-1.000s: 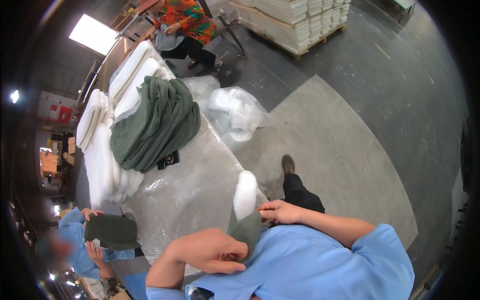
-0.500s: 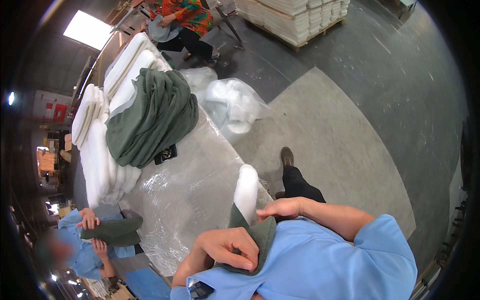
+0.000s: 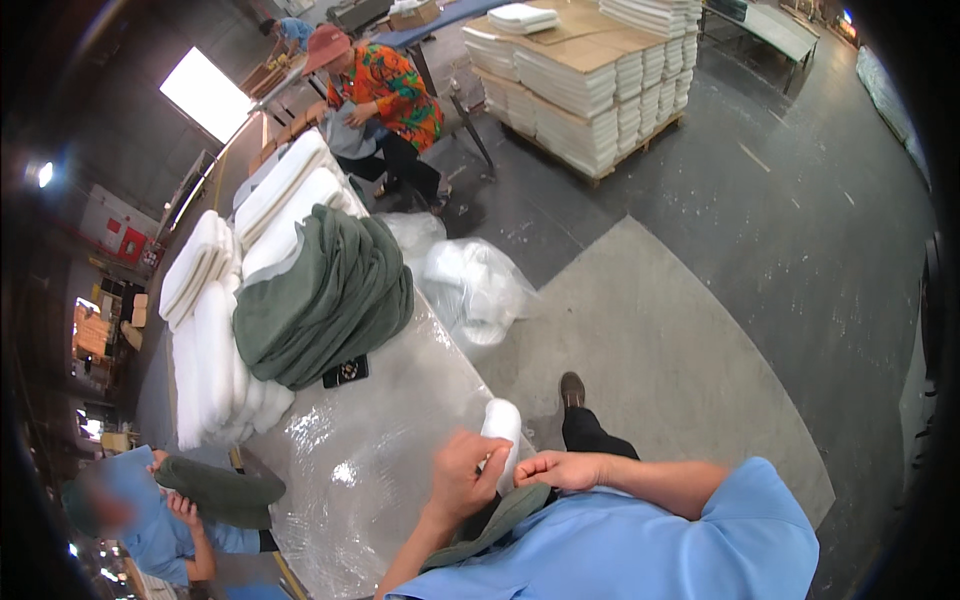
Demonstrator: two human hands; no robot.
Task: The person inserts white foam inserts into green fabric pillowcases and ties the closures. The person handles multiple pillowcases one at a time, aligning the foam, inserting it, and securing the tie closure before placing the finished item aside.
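Note:
A rolled white padding (image 3: pixel 502 418) sticks out of a dark green fabric cover (image 3: pixel 510 518) held against my body at the table's near edge. My left hand (image 3: pixel 468 472) is closed at the side of the padding, thumb and fingers pinching it; its outline is slightly blurred. Beside it, my right hand (image 3: pixel 562 470) has its fingers curled on the cover's open edge, close to the padding. The lower part of the cover is partly hidden by my left forearm.
The plastic-covered table (image 3: pixel 400 400) bears a green fabric pile (image 3: pixel 325 300), white padding stacks (image 3: pixel 205 350) and a black phone-like object (image 3: pixel 346 372). Clear plastic bags (image 3: pixel 475 290) lie beyond its right edge. One co-worker (image 3: pixel 150 510) handles green fabric at left; another (image 3: pixel 395 105) sits behind. A loaded pallet (image 3: pixel 600 130) stands farther back.
My left hand has moved from the green cover's lower part up to the white padding. My right hand stays near the cover's edge. The view has tilted up, showing more background.

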